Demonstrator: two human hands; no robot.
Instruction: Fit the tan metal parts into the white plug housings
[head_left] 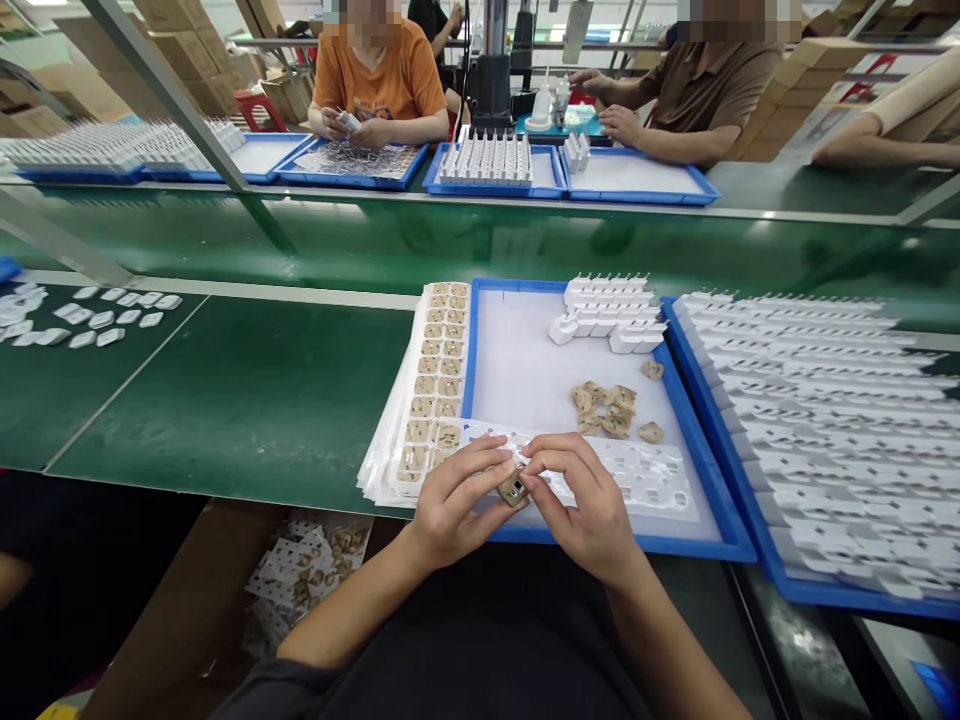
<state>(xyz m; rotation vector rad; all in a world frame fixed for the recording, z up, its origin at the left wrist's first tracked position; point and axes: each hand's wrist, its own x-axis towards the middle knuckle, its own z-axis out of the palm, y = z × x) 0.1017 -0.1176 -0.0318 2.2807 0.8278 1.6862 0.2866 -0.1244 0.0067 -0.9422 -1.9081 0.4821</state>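
Note:
My left hand (459,502) and my right hand (589,505) meet over the near edge of the blue-rimmed tray (517,365). Between their fingertips is a small tan-faced part (513,488) with dark and white openings; most of its body is hidden. Both hands are closed on it. Under the hands lies a clear-white sheet with cut-outs (637,478). Left of the tray, a stack of sheets (409,400) carries rows of tan stickers (424,385). Loose tan pieces (604,408) lie in the tray, near a group of white pronged housings (611,310).
At the right, another blue tray (694,400) is full of white pronged housings (825,430). Flat white pieces (112,315) lie on the green bench (247,390). Below, a cardboard box (180,590) holds used sheets. Co-workers (379,80) sit across the line with more trays.

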